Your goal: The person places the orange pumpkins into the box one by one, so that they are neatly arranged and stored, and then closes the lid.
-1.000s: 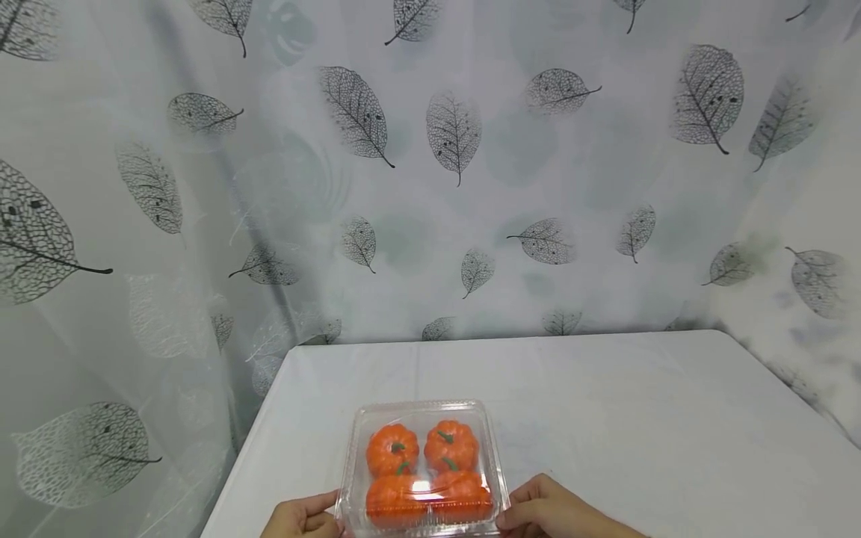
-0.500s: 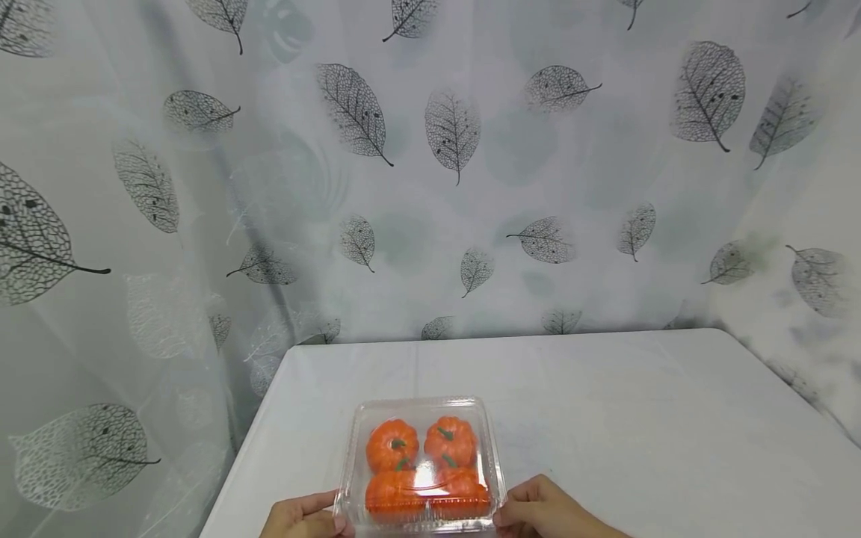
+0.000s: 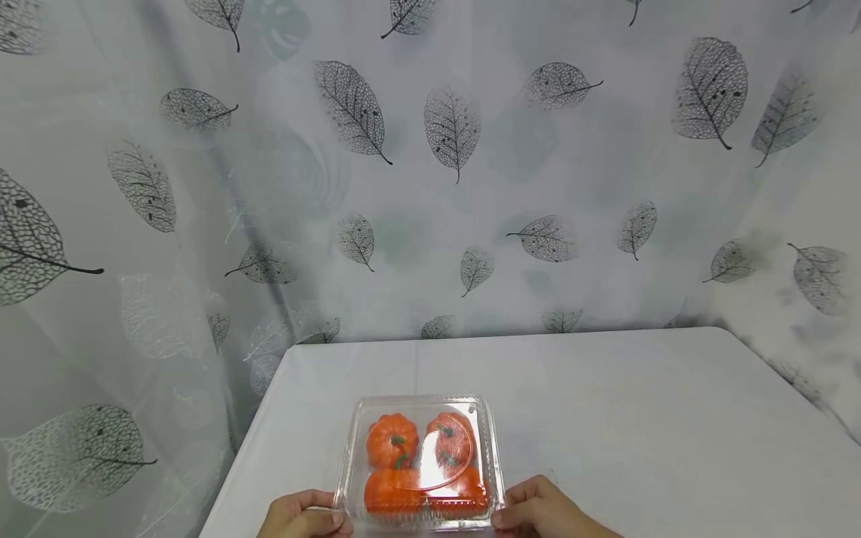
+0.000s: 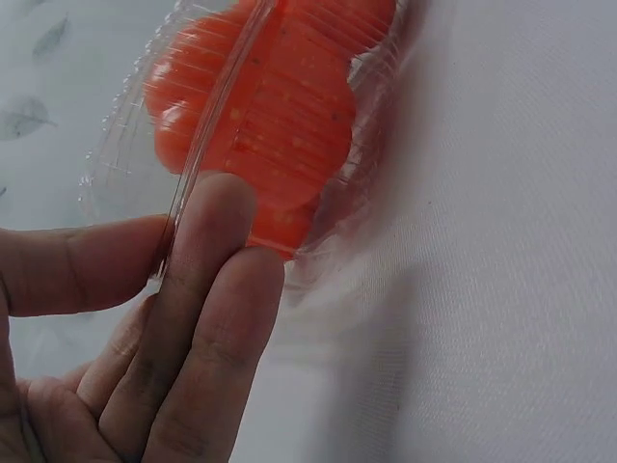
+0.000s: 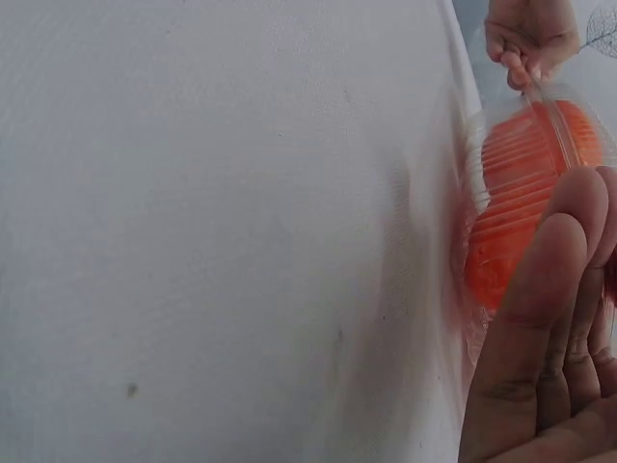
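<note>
A clear plastic clamshell box point(image 3: 422, 405) is near the front of the white table, its lid closed. Inside it sit several small orange pumpkins point(image 3: 392, 442) with green stems. My left hand point(image 3: 303, 515) pinches the rim at the near left corner; in the left wrist view its thumb point(image 4: 87, 262) is on one side of the rim and fingers on the other. At the near right corner my right hand point(image 3: 543, 509) pinches the rim between thumb and fingers. In the right wrist view, fingers point(image 5: 540, 289) hide part of the box point(image 5: 477, 203).
The white table point(image 3: 605, 418) extends behind the box and to its right. A pale curtain point(image 3: 417, 194) printed with skeleton leaves hangs behind the table and along both sides.
The box has shifted very slightly away from me and tilted a little, with the glare on its lid moving up and right. Both hands keep their grip on the rim.
</note>
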